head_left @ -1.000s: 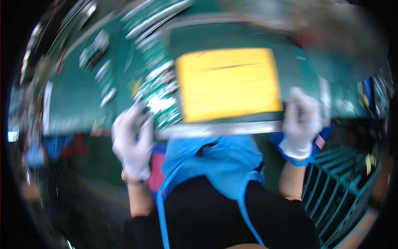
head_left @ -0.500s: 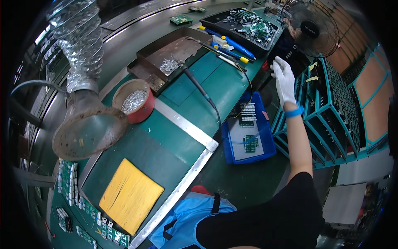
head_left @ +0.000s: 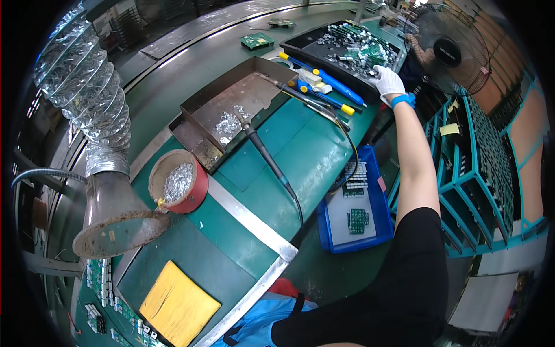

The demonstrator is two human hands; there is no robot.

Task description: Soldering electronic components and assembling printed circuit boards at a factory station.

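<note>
My right hand (head_left: 387, 81), in a white glove with a blue wristband, reaches far out to the near edge of a black tray (head_left: 315, 43) filled with several small green circuit boards (head_left: 358, 46). Its fingers curl down among the boards; whether they grip one is hidden. My left hand is out of view. A blue bin (head_left: 378, 217) holding small green boards sits below my right arm, beside the green workbench (head_left: 306, 150).
A soldering iron (head_left: 266, 156) lies across the bench by a metal tray of solder scraps (head_left: 231, 110). A red bowl of scraps (head_left: 176, 182), a silver exhaust duct (head_left: 98, 139), a yellow pad (head_left: 176, 303), blue-handled tools (head_left: 324, 78), a fan (head_left: 445, 52) and teal racks (head_left: 480, 162) surround it.
The view swung from a close look at the yellow pad with both gloved hands to the wide bench. My right hand has stretched further out to the black tray.
</note>
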